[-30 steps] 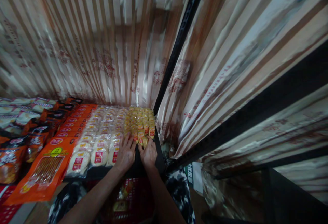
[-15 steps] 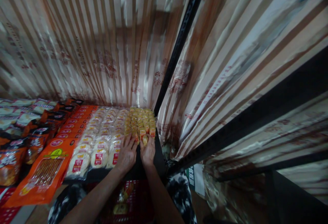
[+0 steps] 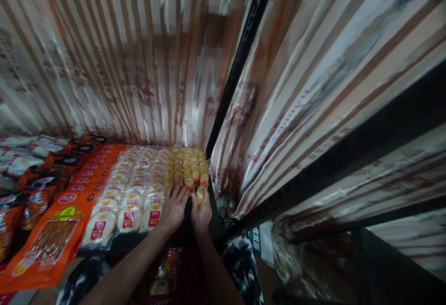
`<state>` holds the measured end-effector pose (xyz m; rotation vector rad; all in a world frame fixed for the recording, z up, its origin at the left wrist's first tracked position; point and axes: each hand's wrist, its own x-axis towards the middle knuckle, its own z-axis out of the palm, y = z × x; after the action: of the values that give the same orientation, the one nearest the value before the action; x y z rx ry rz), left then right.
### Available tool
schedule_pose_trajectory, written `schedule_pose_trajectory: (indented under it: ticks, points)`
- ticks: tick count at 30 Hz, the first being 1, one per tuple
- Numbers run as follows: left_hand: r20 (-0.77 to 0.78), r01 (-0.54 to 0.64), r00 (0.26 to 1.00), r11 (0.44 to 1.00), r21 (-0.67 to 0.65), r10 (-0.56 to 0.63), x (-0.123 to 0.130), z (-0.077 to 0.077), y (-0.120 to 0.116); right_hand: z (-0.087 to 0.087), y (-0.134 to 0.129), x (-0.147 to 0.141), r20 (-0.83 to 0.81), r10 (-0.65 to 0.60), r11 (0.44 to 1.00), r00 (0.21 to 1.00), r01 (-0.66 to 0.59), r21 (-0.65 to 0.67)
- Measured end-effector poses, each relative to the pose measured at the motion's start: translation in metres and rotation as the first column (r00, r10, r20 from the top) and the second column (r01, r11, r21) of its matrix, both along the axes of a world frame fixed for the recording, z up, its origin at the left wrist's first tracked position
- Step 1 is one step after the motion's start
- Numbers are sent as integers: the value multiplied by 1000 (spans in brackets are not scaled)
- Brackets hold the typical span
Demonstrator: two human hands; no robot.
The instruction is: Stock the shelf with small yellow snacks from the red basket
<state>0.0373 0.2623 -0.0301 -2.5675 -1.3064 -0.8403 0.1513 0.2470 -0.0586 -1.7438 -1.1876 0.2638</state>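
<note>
Rows of small yellow snack packets (image 3: 188,161) stand tightly together at the right end of a dark shelf (image 3: 188,230). My right hand (image 3: 202,212) grips one yellow snack packet (image 3: 200,195) between thumb and fingers, at the front of those rows. My left hand (image 3: 173,207) lies with its fingers stretched forward against the front left packets of the same block. Left of that hand, clear-wrapped round white crackers (image 3: 130,215) with red labels stand in several rows.
Orange snack bags (image 3: 57,237) and dark-and-orange bags (image 3: 38,198) fill the shelf's left part. A black upright post (image 3: 237,70) rises at the back right corner, before striped sheeting (image 3: 156,54). Below the shelf is a red basket (image 3: 181,277) with packets inside.
My right hand has drawn back slightly from the rows with the yellow packet. My left hand stays at the front packets. The view has shifted a little.
</note>
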Motion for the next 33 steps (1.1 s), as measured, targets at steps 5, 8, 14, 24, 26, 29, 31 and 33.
schedule_pose_trajectory:
  ticks: [5, 8, 14, 24, 26, 29, 31, 33]
  points:
    - [8, 4, 1000, 1000, -7, -4, 1, 2, -1, 11, -7, 6, -257, -85, 996, 963, 78, -40]
    - [11, 11, 1000, 1000, -22, -11, 2, 3, -3, 6, -5, 14, -346, -9, 1000, 938, 19, 24]
    - [22, 15, 1000, 999, -45, -14, 3, 2, -5, -12, -1, 19, -226, -19, 996, 974, 37, 76]
    - [30, 17, 999, 999, -48, -16, 2, 4, -6, -7, -4, 13, -181, 33, 990, 983, -8, 139]
    - [29, 20, 999, 999, -47, -18, 2, 4, -6, -7, -3, 14, -142, 23, 991, 990, -3, 137]
    - [32, 28, 999, 999, -40, -27, 4, 3, -6, -5, -1, 16, -29, -50, 990, 998, 54, 134]
    - [28, 40, 999, 999, -36, -39, 6, 1, -5, -4, 0, 16, 31, -95, 985, 995, 89, 145]
    - [27, 48, 999, 998, -32, -47, 7, -1, -4, -3, 3, 15, 58, -101, 983, 993, 91, 156]
